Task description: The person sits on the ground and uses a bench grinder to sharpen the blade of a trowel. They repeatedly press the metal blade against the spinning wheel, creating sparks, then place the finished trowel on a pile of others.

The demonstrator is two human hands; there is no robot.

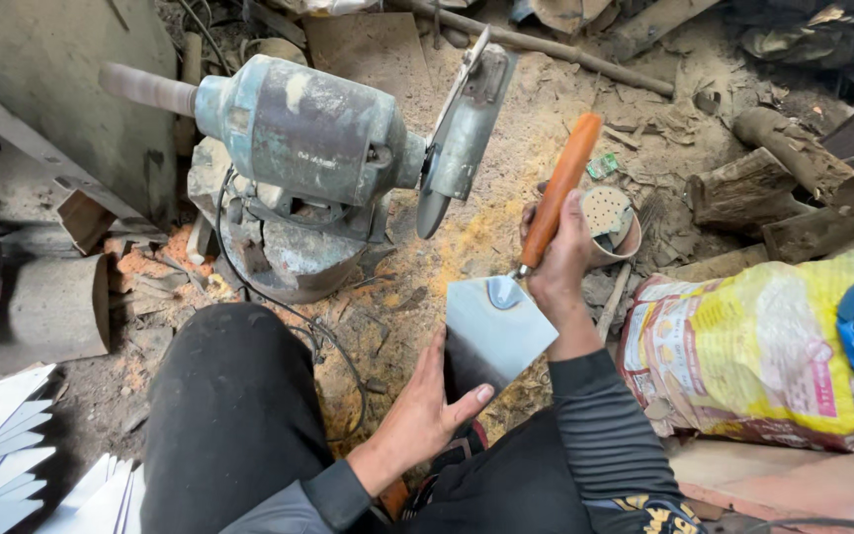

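Observation:
A trowel with an orange wooden handle [557, 188] and a flat grey metal blade [494, 331] is held upright in my right hand [557, 265], which grips the lower handle near the neck. My left hand [425, 407] touches the blade's lower left edge with fingers spread, thumb under the blade. A bench grinder [308, 127] with a worn blue-green body stands just ahead on a rough base, its grinding wheel and guard [459, 138] pointing toward the trowel, a short gap from the handle.
Yellow sawdust covers the dirt floor. A yellow printed sack [763, 346] lies at right, logs [783, 188] behind it. A small round tin [613, 222] sits behind my right hand. Cut metal blades [2, 465] are stacked at bottom left. My knee [229, 396] is in front.

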